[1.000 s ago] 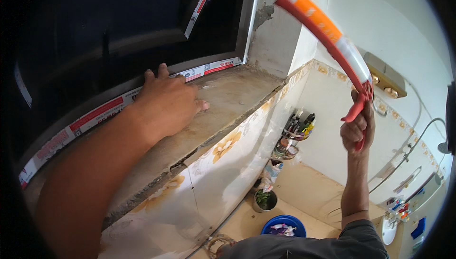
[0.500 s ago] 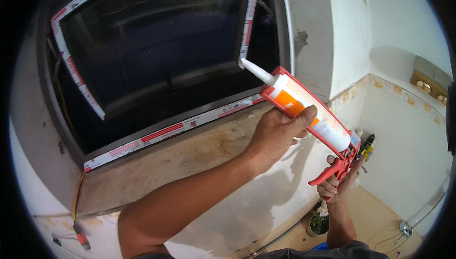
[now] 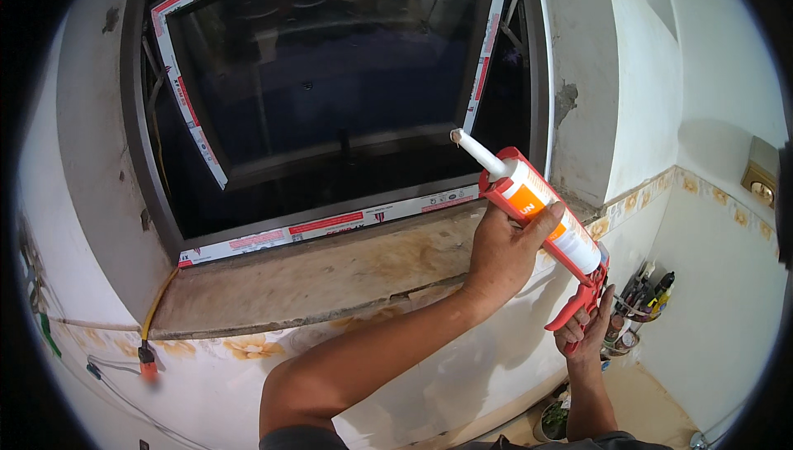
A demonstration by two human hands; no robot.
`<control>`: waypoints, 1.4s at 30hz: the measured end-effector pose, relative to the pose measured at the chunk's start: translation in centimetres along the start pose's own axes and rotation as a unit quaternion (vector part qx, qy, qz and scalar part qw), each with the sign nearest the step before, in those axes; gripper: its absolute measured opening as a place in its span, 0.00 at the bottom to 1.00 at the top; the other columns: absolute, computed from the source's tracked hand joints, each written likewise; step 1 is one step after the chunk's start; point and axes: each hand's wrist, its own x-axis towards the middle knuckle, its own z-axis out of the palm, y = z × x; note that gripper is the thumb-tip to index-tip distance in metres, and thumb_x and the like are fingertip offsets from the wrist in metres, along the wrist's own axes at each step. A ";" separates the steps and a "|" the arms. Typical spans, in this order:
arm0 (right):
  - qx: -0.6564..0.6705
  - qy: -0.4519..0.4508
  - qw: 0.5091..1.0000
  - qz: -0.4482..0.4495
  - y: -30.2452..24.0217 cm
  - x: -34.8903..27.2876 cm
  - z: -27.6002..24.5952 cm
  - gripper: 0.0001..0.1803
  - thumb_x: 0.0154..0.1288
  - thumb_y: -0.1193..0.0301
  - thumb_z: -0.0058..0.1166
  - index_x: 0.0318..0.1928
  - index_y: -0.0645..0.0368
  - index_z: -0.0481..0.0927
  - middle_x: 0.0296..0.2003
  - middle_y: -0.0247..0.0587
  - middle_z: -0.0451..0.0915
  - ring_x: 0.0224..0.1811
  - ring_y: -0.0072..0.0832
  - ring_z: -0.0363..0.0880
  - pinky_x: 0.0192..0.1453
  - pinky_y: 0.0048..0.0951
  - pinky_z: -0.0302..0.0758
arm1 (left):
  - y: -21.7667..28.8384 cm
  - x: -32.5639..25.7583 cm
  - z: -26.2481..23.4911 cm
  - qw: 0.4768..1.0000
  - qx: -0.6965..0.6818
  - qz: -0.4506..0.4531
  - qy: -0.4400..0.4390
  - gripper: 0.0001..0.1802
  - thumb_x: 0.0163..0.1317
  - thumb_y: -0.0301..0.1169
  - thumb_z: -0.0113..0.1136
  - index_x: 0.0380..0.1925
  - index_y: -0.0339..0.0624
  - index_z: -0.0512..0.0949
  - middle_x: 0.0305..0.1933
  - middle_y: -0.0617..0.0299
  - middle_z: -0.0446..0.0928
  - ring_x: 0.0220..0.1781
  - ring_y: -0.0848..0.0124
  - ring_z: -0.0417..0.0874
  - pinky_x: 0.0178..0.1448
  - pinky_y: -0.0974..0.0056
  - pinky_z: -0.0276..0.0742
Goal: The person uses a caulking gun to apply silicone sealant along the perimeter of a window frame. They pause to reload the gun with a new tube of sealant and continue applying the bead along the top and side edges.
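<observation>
Clearly, left grip (image 3: 505, 250) wrapped around caulking gun (image 3: 578, 249), right grip (image 3: 588, 339) curled around its handle (image 3: 572, 348)

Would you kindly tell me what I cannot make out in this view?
All in the head view:
- Left hand: its fingers are partly hidden by the caulking gun.
- Wall lamp: its right side is cut off at the picture's dark rim.
- Small containers: too small to tell their contents.
- Orange cable end: blurred, so its exact shape is unclear.

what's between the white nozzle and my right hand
In the head view, the cartridge and its red frame, held by your left hand, lie between the nozzle and your right hand.
</observation>
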 end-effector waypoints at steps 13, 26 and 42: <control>-0.050 0.027 0.997 -0.052 0.9 1.4 3.9 0.35 0.80 0.35 0.35 0.51 0.53 0.80 0.17 0.30 0.65 0.08 0.24 0.57 0.10 0.25 0.51 | 1.9 -1.2 -1.5 0.997 -0.068 -0.023 0.039 0.24 0.73 0.49 0.68 0.54 0.41 0.78 0.50 0.62 0.83 0.50 0.76 0.85 0.50 0.66 0.83; -0.344 -0.280 0.895 -0.040 6.1 11.4 15.7 0.45 0.78 0.35 0.45 0.73 0.63 0.67 0.26 0.37 0.78 0.10 0.15 0.60 0.13 0.17 0.60 | 16.7 0.9 -7.0 0.969 -0.147 0.188 0.064 0.24 0.73 0.50 0.67 0.54 0.42 0.77 0.49 0.62 0.84 0.52 0.68 0.87 0.61 0.56 0.84; -0.250 -0.289 0.923 -0.034 17.6 16.5 28.3 0.35 0.82 0.48 0.43 0.75 0.61 0.67 0.68 0.58 0.77 0.65 0.44 0.82 0.55 0.40 0.88 | 26.1 3.4 -16.3 0.926 -0.035 0.354 0.123 0.22 0.74 0.43 0.65 0.55 0.36 0.77 0.49 0.57 0.82 0.49 0.69 0.86 0.55 0.57 0.84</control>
